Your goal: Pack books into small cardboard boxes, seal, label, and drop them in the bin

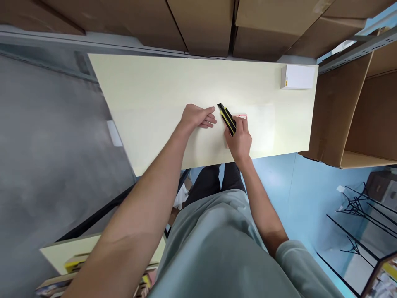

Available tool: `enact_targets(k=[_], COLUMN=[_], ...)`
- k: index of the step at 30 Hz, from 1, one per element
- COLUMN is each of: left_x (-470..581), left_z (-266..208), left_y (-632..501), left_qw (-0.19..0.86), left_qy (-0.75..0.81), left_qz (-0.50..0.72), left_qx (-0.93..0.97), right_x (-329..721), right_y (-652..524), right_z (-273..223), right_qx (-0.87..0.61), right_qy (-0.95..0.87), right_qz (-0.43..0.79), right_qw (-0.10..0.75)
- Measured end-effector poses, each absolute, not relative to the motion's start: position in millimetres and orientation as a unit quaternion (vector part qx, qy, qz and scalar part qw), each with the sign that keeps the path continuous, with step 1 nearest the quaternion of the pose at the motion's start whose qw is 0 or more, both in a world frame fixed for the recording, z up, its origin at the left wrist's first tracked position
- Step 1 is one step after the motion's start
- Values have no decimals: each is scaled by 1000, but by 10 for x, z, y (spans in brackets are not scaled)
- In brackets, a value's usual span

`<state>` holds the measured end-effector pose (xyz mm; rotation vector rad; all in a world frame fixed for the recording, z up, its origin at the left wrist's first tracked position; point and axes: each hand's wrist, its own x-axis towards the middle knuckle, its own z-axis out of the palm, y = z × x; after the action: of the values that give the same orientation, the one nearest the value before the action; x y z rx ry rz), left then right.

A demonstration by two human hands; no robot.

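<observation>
My right hand [240, 138] grips a black and yellow utility knife [228, 120] near the front of the pale table [149, 95]. The knife's dark tip points up and to the left. Partly hidden beneath that hand lies a flat pinkish-red item [243, 116]; only its edges show, so I cannot tell its kind. To the left of the knife, my left hand [200, 116] hovers over or rests on the tabletop with its fingers loosely stretched out and nothing in them. A small gap separates those fingers from the knife.
A white box [297, 77] sits at the table's far right corner. Large cardboard boxes [204, 27] line a shelf behind the table. An open cardboard box [338, 111] stands on the right. Books lie on a lower shelf [71, 248] at bottom left.
</observation>
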<state>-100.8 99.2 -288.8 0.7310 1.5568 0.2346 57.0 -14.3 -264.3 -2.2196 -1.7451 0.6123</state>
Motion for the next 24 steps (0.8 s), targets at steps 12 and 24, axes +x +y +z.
enact_targets(k=[12,24], left_x=[-1028,-1011], left_z=[-2939,-2932], left_y=[1010,1002], left_qw=[653,652], left_qy=[684,680], left_qz=[126,121], left_qx=[300,313], right_x=[473,422], right_y=[-107,-345], right_z=[-2566,-2487], right_qx=[-745,-755], right_qy=[-630,-628], right_qz=[206,180], right_qw=[76,63])
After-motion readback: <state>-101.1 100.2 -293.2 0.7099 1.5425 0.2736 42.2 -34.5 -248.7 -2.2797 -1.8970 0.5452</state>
